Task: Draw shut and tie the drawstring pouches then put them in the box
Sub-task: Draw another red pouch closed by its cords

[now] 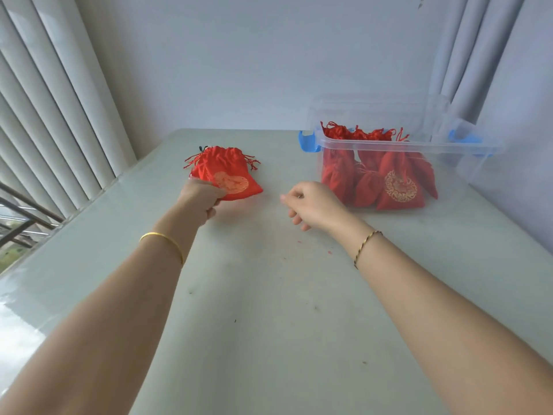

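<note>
A pale bench (269, 295) is filling the view. A clear plastic box (466, 175) with blue clips is sitting on it at two o'clock, holding a heap of tied red pouches (399, 187). One more red pouch (227, 172), printed in gold, is lying at eleven o'clock, well apart from the box. The left hand (200, 199) is gripping its near edge, fingers curled around the cloth. The right hand (314, 205) is hovering at one o'clock between pouch and box, fingers loosely curled, holding nothing. A thin gold bracelet (163, 236) is circling the left wrist.

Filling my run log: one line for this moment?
left hand: grips red pouch | right hand: empty, loosely curled | clear box: holds other pouches
</note>
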Demonstrator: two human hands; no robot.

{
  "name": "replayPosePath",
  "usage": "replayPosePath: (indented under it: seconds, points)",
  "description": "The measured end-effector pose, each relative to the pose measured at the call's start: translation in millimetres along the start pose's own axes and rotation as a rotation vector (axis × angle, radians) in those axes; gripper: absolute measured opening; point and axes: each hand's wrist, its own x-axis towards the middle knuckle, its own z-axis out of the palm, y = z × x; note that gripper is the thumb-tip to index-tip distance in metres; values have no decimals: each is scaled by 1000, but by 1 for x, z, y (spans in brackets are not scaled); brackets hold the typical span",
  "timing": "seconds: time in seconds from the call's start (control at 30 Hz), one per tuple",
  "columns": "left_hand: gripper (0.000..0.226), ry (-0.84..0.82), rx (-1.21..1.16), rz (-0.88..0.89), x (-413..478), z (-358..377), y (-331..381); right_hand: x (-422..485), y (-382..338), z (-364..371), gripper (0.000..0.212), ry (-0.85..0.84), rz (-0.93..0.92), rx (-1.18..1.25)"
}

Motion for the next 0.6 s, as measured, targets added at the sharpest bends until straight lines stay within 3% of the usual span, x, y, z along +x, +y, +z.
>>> replayPosePath:
  seconds: [0.1, 0.2, 0.27, 0.33, 0.4, 0.43, 0.53, 0.6]
  points:
    - [27, -398, -131, -22, -27, -9, 2, -3, 0, 6, 41, -95, 173, 447]
    - [19, -709, -9, 39, -50, -13, -4, -6, 3, 8, 34, -188, 291, 851]
    - [29, -817, 144, 91, -58, -13, -8, -11, 8, 6, 19, -178, 261, 1050]
    - [50, -870, 217, 90, -64, -11, -9, -18, 14, 0, 12, -121, 188, 1064]
    - [71, -915, 127, 78, -67, -5, -8, -25, 23, -10, 20, -102, 133, 1008]
    - [70, -901, 49, 86, -69, 2, -7, -29, 28, -14, 23, -121, 110, 982]
    - [18, -734, -219, 142, -80, 25, 2, -37, 35, -25, 27, -184, 70, 837]
    - [10, -644, -288, 176, -87, 41, 9, -41, 36, -34, 27, -228, 54, 799]
